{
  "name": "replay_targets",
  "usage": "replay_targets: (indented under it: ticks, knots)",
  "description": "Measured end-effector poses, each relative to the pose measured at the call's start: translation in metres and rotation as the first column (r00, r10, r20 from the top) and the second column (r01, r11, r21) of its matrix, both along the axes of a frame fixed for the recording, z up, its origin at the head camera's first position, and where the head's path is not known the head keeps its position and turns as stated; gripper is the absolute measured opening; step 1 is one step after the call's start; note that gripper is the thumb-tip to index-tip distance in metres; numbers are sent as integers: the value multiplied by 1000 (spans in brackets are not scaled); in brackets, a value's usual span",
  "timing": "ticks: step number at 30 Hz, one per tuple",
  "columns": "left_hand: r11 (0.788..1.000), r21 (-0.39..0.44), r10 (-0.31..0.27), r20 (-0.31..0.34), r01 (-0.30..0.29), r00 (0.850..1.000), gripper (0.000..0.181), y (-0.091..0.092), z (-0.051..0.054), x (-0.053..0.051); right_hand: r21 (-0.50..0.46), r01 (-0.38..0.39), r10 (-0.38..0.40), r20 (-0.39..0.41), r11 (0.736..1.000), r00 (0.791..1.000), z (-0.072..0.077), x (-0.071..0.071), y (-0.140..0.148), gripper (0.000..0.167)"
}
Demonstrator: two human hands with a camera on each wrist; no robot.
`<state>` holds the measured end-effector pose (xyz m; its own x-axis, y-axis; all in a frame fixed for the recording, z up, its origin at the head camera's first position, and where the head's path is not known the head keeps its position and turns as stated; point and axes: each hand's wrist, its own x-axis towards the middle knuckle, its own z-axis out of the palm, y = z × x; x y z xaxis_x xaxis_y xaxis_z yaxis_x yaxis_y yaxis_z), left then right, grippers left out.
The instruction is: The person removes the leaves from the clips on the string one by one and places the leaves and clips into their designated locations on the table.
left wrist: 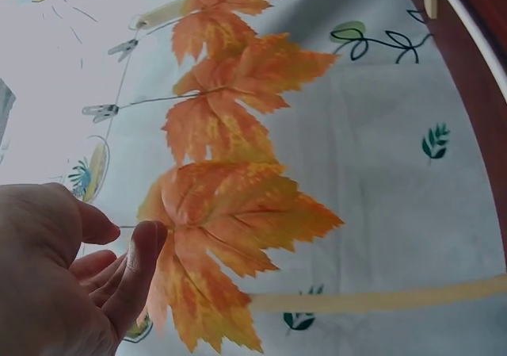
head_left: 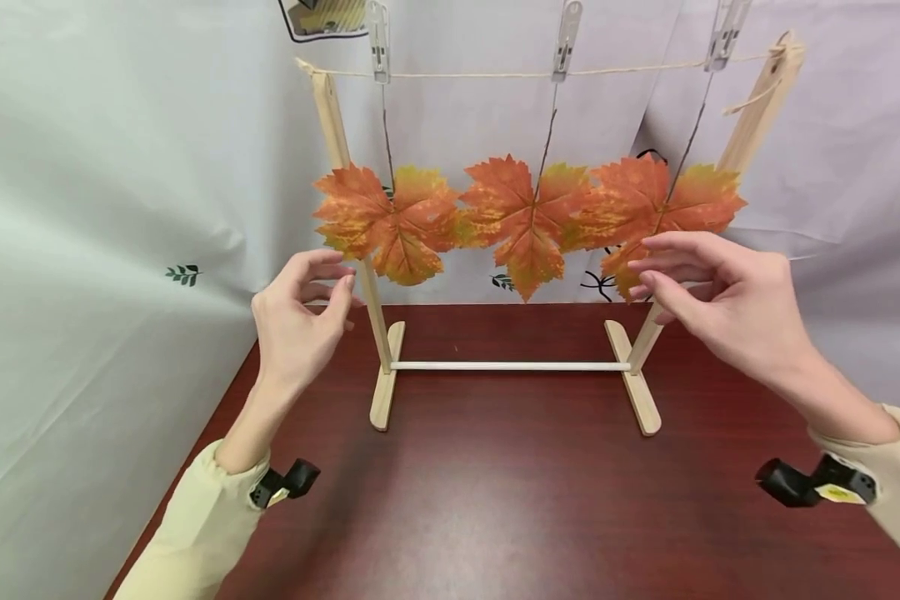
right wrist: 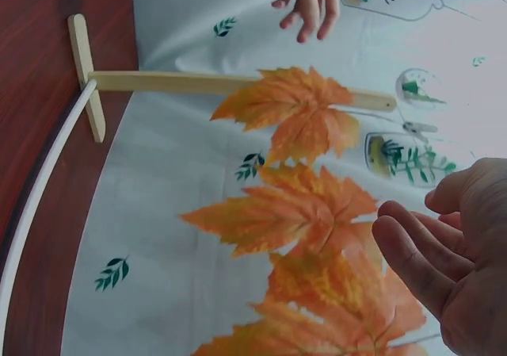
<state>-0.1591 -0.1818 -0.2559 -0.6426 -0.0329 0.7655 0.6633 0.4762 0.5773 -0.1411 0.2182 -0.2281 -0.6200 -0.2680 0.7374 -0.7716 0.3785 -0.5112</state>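
Three orange-and-yellow artificial maple leaves hang in a row: a left leaf [head_left: 397, 225], a middle leaf [head_left: 525, 221] and a right leaf [head_left: 633, 196]. Each stem is clipped by a clear clothespin [head_left: 566, 42] to a twine line [head_left: 480, 76]. My left hand [head_left: 296, 312] is beside the lower left edge of the left leaf, its fingers loosely bent with nothing between them. On the other side, my right hand [head_left: 735, 296] overlaps the lower part of the right leaf in the head view, also loosely bent and holding nothing. Whether its fingertips touch the leaf, I cannot tell.
A wooden stand carries the twine between its left post [head_left: 332, 121] and right post [head_left: 765, 100]. A white rod [head_left: 510, 367] joins its feet on the dark red table [head_left: 495, 500]. Printed pale cloth [head_left: 157, 167] hangs behind and at the left.
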Motion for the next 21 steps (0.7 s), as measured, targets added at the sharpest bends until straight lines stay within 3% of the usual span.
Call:
replay_targets:
  ticks: [4, 15, 21]
  knots:
    - [998, 42, -47, 41, 45, 998, 21, 6, 10, -5, 37, -11, 11, 14, 999, 1000, 9, -3, -7, 39]
    - [986, 134, -112, 82, 101, 990, 19, 14, 31, -18, -142, -183, 199, 103, 973, 975, 32, -20, -28, 31]
    - [988, 130, -100, 115, 85, 988, 21, 17, 39, -22, -112, -148, 162, 127, 983, 979, 47, -25, -39, 29]
